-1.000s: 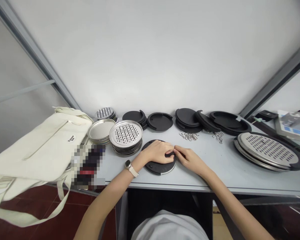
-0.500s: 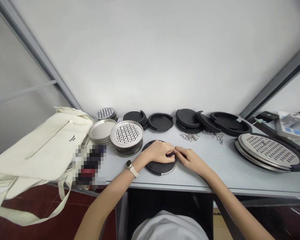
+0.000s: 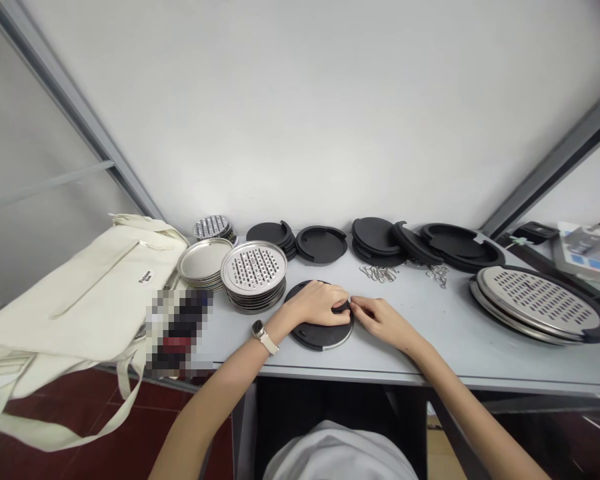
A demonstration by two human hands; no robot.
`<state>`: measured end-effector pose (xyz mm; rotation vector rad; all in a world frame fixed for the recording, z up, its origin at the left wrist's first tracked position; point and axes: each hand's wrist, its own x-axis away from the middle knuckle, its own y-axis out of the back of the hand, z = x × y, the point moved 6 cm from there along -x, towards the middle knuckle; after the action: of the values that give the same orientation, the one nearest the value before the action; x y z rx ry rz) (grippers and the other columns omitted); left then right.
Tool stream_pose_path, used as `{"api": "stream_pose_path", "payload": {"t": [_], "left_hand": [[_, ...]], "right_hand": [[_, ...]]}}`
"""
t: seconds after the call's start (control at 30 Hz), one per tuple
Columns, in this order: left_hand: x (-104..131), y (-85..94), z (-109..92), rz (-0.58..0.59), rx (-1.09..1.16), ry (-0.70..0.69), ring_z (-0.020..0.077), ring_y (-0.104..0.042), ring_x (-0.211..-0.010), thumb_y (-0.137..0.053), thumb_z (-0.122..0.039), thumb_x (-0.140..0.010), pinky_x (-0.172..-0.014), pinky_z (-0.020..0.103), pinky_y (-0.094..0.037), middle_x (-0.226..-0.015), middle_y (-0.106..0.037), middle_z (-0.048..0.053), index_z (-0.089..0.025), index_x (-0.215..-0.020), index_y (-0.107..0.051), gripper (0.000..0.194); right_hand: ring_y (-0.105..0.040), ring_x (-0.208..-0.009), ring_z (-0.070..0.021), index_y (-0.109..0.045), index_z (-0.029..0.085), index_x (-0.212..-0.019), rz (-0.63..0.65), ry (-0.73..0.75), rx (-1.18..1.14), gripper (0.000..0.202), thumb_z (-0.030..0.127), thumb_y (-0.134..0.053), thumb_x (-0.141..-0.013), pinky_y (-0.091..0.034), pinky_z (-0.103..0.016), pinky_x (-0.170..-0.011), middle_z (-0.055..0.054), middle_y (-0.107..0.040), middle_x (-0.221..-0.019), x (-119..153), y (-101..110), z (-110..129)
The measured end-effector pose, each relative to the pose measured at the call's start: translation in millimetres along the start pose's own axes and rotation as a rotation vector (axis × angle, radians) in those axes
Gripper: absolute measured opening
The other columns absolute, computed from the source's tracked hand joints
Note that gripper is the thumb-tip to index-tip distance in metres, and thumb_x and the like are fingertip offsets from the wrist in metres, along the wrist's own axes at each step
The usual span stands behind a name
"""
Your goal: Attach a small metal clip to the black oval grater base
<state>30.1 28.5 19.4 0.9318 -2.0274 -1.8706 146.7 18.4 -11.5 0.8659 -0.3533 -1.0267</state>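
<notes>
Your left hand (image 3: pixel 320 303) lies across the black disc (image 3: pixel 307 333), its fingers bent and its thumb closed in toward them, holding the disc near its 3 o'clock edge. Your right hand (image 3: pixel 377 320) has thumb and forefinger drawn nearly together at that same edge; whether anything sits between the tips is too small to tell. The disc rests flat on the worktop (image 3: pixel 410 353), straight in front of you.

Taking the disc as the clock's centre, the round grater stack (image 3: pixel 254 270) stands at 10 o'clock, with the plain steel discs (image 3: pixel 205 259) just beyond it. Stacked black holders (image 3: pixel 267 233) sit at 11, a shallow black tray (image 3: pixel 321 245) at 12, and more black rounds (image 3: pixel 375 235) at 1. Small wire hooks (image 3: pixel 379 273) lie at 2, the oval graters (image 3: pixel 535 297) at 3, and your cream bag (image 3: pixel 90 293) at 9.
</notes>
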Motion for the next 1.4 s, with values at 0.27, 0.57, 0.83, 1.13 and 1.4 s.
{"api": "stream_pose_path", "payload": {"t": [0.27, 0.57, 0.83, 1.13, 1.4], "left_hand": [[-0.4, 0.9, 1.4, -0.014, -0.011, 0.016, 0.0129, -0.052, -0.062, -0.051, -0.035, -0.080, -0.054, 0.028, -0.029, -0.069, -0.058, -0.001, -0.019, -0.066, -0.046, 0.022], [-0.4, 1.0, 0.9, -0.018, -0.037, 0.006, 0.0127, -0.051, -0.060, -0.051, -0.036, -0.080, -0.055, 0.028, -0.030, -0.068, -0.058, -0.001, -0.019, -0.065, -0.046, 0.023], [-1.6, 2.7, -2.3, 0.006, -0.054, -0.001, 0.0136, -0.053, -0.063, -0.050, -0.035, -0.082, -0.054, 0.028, -0.030, -0.073, -0.060, 0.000, -0.019, -0.069, -0.050, 0.020], [-1.7, 0.6, -1.3, 0.007, -0.047, 0.011, 0.0139, -0.055, -0.064, -0.049, -0.035, -0.083, -0.055, 0.028, -0.032, -0.074, -0.060, 0.001, -0.018, -0.068, -0.051, 0.022], [-1.5, 1.1, -0.9, 0.007, -0.030, 0.010, 0.0135, -0.054, -0.064, -0.051, -0.035, -0.081, -0.055, 0.028, -0.030, -0.073, -0.060, 0.000, -0.018, -0.069, -0.050, 0.021]], "right_hand": [[-0.051, -0.056, -0.0143, -0.048, 0.021, -0.074, -0.053, -0.001, -0.031, 0.031, 0.036, -0.032, -0.095, -0.038, -0.025, -0.058, 0.002, -0.054, -0.061, -0.2, 3.0, 4.6], [-0.049, -0.055, -0.0139, -0.044, 0.022, -0.076, -0.031, -0.006, -0.016, 0.025, 0.033, -0.032, -0.095, -0.037, -0.025, -0.057, 0.003, -0.051, -0.062, 0.2, 0.9, 2.7], [-0.050, -0.057, -0.0156, -0.041, 0.023, -0.077, -0.014, -0.012, -0.015, 0.025, 0.034, -0.029, -0.095, -0.037, -0.026, -0.059, 0.002, -0.050, -0.063, 0.2, 0.9, 2.9], [-0.047, -0.053, -0.0152, -0.037, 0.025, -0.088, -0.071, -0.035, -0.133, 0.016, 0.037, -0.031, -0.096, -0.037, -0.025, -0.058, 0.005, -0.047, -0.060, 1.8, 5.2, 8.9], [-0.052, -0.057, -0.0152, -0.039, 0.025, -0.082, -0.055, -0.003, -0.081, 0.020, 0.035, -0.031, -0.096, -0.038, -0.025, -0.059, 0.003, -0.050, -0.065, -0.7, 0.4, 7.3]]}}
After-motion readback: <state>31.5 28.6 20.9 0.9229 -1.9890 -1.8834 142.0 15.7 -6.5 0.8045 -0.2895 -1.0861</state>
